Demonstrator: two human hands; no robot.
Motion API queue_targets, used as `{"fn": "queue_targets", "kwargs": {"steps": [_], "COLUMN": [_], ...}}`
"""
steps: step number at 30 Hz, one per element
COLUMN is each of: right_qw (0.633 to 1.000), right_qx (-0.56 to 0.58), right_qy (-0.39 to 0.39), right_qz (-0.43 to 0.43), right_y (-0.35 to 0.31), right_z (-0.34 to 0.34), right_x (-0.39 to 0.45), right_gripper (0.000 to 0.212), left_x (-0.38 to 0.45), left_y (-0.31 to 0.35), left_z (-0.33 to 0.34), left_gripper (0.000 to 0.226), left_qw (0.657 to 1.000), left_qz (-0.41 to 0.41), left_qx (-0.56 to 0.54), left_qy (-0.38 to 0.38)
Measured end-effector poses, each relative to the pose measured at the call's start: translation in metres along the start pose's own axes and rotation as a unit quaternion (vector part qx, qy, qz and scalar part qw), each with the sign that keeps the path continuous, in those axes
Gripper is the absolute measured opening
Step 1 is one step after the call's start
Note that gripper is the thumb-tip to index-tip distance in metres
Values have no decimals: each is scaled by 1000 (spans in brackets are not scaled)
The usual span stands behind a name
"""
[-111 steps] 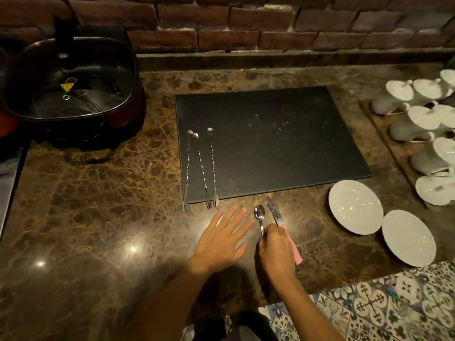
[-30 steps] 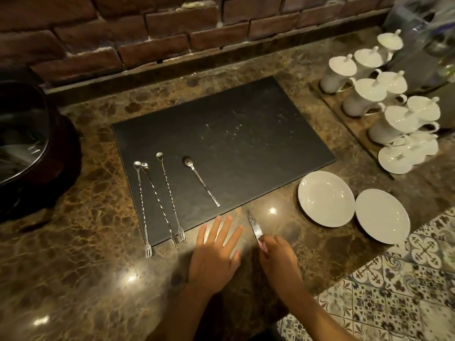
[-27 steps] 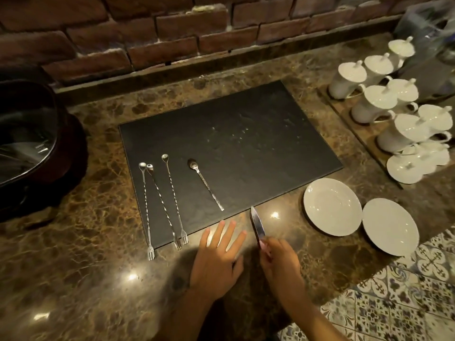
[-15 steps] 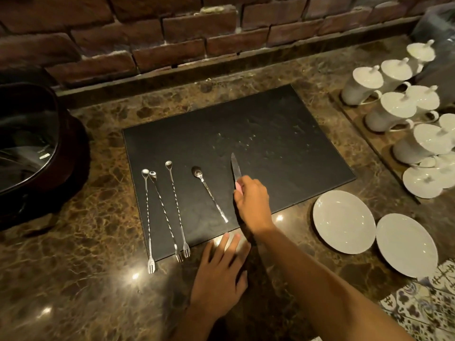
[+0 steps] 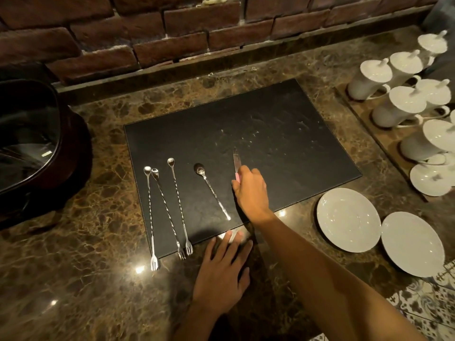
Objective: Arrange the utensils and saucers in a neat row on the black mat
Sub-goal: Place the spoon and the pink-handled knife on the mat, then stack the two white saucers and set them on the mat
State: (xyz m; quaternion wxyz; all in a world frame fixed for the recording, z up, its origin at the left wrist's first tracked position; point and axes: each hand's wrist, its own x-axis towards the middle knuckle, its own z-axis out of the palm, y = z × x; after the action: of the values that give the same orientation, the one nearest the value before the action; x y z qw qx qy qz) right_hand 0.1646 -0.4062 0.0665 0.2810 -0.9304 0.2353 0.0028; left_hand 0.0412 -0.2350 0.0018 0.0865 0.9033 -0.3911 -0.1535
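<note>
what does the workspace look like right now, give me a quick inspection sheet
surface: brown marble counter carrying a black mat
job's things: three long forks and a spoon lie on the mat; knife over the mat; two saucers off it, to the right
clutter: lidded white cups; dark pot
grippers: right hand holds the knife; left hand flat on the counter
cables: nothing seen
surroundings: brick wall; patterned tiles

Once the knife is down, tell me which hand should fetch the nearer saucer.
Right. The right hand is already over the mat beside the nearer saucer; the left hand lies flat on the counter, farther away.
</note>
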Motion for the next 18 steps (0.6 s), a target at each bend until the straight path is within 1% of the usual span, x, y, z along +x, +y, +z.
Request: {"fn": "queue_targets", "kwargs": {"steps": [4, 7, 10, 12, 14, 16, 18], "right_qw": [999, 996, 988, 979, 972, 968, 961], "right_qx": [44, 66, 85, 95, 101, 109, 112], "right_qy": [16, 37, 88, 124, 144, 159, 170], "right_qz": [10, 44, 97, 134, 154, 161, 186], "right_y": [15, 48, 96, 133, 172, 213, 255], "right_z": [-21, -52, -95, -125, -152, -175, -195], "right_x": [-20, -47, -74, -87, -95, -98, -99], "right_gripper": [24, 26, 23, 22, 23, 18, 15], "left_x": [0, 1, 4, 12, 24, 39, 57], "left_y": [-1, 3, 21, 46, 81, 122, 169], "left_z": [1, -3, -11, -17, -18, -19, -22], "left_gripper": [63, 60, 58, 63, 65, 60, 45], "left_qw": [1000, 1000, 998, 996, 997, 996, 990], "left_qz": [-3, 0, -59, -84, -61, -20, -7], "left_qx": [2, 17, 7, -18, -41, -66, -131], "left_qy": [-4, 19, 11, 10, 31, 50, 45]}}
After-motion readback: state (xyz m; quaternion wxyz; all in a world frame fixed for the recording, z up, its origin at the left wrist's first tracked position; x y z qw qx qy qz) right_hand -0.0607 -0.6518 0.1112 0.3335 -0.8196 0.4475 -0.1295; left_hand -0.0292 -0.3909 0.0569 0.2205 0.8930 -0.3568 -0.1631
